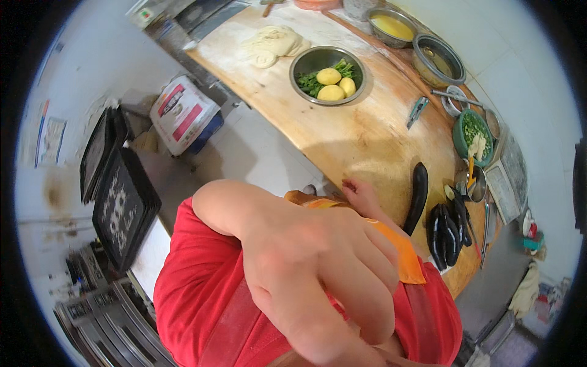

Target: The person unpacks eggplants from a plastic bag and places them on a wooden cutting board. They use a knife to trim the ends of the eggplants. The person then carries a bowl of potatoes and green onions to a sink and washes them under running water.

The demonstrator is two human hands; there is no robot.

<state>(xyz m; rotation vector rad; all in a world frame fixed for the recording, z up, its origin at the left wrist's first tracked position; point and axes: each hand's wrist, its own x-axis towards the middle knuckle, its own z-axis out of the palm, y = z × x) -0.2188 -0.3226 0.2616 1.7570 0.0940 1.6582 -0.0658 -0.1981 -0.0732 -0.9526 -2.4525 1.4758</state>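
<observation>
Very large and close to the camera, my left hand (316, 257) is raised with bent fingers; its fingertips are hidden, and whether it holds anything cannot be told. My right hand (362, 195) is loosely curled by the near edge of the wooden worktable (316, 133), with no object visible in it. To its right lies a single long dark eggplant (418, 192), beside a group of several more eggplants (442, 234). Farther up the table, a steel bowl (296, 87) holds three peeled potatoes (331, 93) and leafy greens (309, 84). A box cutter or peeler (417, 111) lies between bowl and wall.
Dough (275, 43) rests on the floured far end. Along the wall stand a bowl of yellow liquid (392, 27), a pot (438, 62), a green bowl of chopped greens (474, 130) and a steel cup (478, 183). Black trays (126, 208) and a printed sack (183, 114) are left.
</observation>
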